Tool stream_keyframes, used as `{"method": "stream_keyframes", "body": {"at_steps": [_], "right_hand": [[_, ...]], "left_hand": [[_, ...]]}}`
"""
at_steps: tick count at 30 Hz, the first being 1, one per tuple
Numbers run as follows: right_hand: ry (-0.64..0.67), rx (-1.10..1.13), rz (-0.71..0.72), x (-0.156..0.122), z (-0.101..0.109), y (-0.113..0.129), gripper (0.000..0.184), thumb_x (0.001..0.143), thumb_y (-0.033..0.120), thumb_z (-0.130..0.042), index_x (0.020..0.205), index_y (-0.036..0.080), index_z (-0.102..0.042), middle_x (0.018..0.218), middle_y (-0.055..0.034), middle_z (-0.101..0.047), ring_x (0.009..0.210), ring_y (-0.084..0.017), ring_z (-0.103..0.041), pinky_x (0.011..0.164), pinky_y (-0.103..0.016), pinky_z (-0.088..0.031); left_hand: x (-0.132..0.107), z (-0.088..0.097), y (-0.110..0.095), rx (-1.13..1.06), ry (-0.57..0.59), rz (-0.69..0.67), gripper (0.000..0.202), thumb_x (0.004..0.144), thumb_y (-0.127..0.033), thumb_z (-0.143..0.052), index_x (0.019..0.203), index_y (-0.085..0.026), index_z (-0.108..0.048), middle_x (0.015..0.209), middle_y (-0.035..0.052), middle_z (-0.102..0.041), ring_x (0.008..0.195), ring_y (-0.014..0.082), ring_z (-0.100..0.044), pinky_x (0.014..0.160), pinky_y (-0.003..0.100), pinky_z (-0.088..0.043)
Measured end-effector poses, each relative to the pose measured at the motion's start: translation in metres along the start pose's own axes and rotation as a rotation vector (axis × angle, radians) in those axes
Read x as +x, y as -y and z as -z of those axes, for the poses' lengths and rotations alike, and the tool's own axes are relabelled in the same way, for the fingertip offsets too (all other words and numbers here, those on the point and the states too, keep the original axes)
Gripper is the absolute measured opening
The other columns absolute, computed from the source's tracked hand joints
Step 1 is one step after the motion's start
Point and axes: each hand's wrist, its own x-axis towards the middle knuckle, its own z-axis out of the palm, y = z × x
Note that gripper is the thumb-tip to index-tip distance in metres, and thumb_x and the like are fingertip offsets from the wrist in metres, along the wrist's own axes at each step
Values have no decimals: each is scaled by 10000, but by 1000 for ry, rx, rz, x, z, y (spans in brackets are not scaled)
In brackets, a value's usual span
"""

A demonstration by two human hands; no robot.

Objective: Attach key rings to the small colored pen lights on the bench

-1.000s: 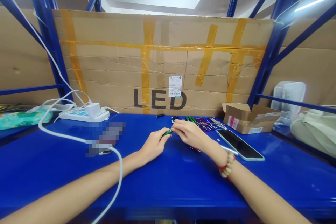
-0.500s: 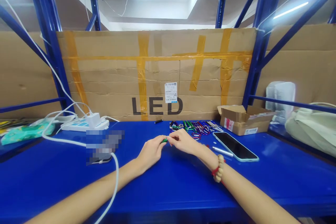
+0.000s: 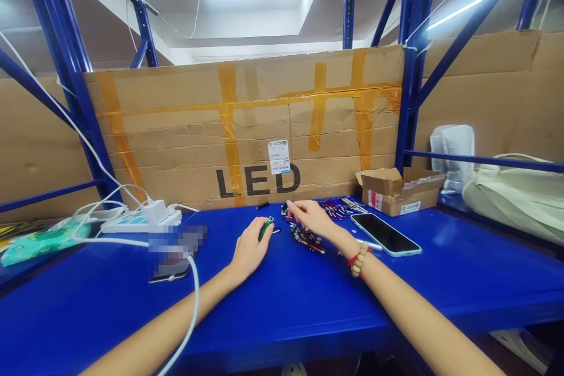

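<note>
My left hand is closed around a small green metal tube with a silver clip at its upper end; the fingers hide much of it. A small dark clip lies on the table just right of that hand. My right hand reaches over the left part of a spread of small coloured tubes and clips, fingers bent down and slightly apart, with nothing visible in them. Below it lie several small silver discs and a red tube. A black tube lies farther back.
To the right are a phone, a silver pen-like stick and an open carton. At left are a power strip, a partly blurred dark device and a white cable crossing my left forearm. A large cardboard sheet stands behind.
My hands have parted: the right one left the green tube and moved over the coloured pieces. The left hand keeps the tube, now tilted more upright. The camera view has turned slightly right.
</note>
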Motion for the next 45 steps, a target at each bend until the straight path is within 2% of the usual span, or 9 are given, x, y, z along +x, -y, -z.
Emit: {"method": "stream_keyframes", "body": {"at_steps": [2,4,8,12,17,24,27,33,45], "right_hand": [[-147,-253,-75,1,7,-10,369,869,416,-386,706,182,-619,671,-23,-634,630,-146,-562,555,-234,-356],[-180,-410,-91,1,10,-21,269,866,329,-407,813,193,-633,832,-44,-669,764,-169,-589,630,-252,-380],[-53,-554,-38,2,2,-35,304,883,294,-392,1071,160,-589,1098,-100,-618,1030,-220,-534,855,-349,-368],[61,-561,-18,5,-12,-38,399,898,345,-371,1236,168,-487,1278,-127,-504,1175,-243,-442,945,-428,-317],[103,-558,63,10,-14,-41,349,914,231,-315,1167,205,-554,1207,-90,-569,1118,-210,-496,914,-395,-344],[-32,-559,-72,12,10,-44,283,844,162,-415,995,196,-653,1052,-59,-648,991,-200,-566,848,-320,-395],[-65,-483,-33,9,11,-42,247,839,201,-457,981,184,-658,1018,-59,-659,930,-180,-587,814,-283,-416],[116,-513,169,6,-4,-28,241,867,289,-473,993,212,-663,1004,-53,-651,926,-187,-577,772,-297,-390],[220,-627,12,4,-5,-24,165,793,348,-596,808,231,-711,963,-44,-645,914,-196,-551,722,-281,-363]], "left_hand": [[0,0,0,16,-31,32,260,868,-394,-350,834,-218,-538,802,-1,-562,742,146,-537,682,255,-408],[0,0,0,26,-52,51,258,857,-385,-371,785,-211,-547,748,-9,-539,673,133,-513,639,245,-392],[-1,0,-3,35,-33,34,272,841,-380,-396,718,-207,-567,713,-15,-514,605,114,-479,576,229,-365],[-3,0,-6,58,21,6,286,847,-399,-382,746,-216,-578,754,-13,-521,605,107,-477,559,222,-355],[1,-1,-1,57,-11,73,280,850,-398,-389,726,-214,-560,725,-18,-512,622,114,-489,560,220,-351],[8,0,16,-40,-91,156,229,843,-393,-426,820,-224,-578,793,-13,-548,643,118,-504,611,233,-371],[9,-1,18,-102,-104,148,204,823,-385,-468,817,-216,-582,828,-10,-555,625,108,-508,639,239,-392],[8,-2,17,-153,-101,93,147,780,-346,-543,779,-208,-594,840,-10,-567,620,99,-519,650,235,-404],[7,2,9,-260,-76,-127,83,732,-269,-629,745,-190,-650,916,9,-630,607,81,-495,554,204,-385]]}}
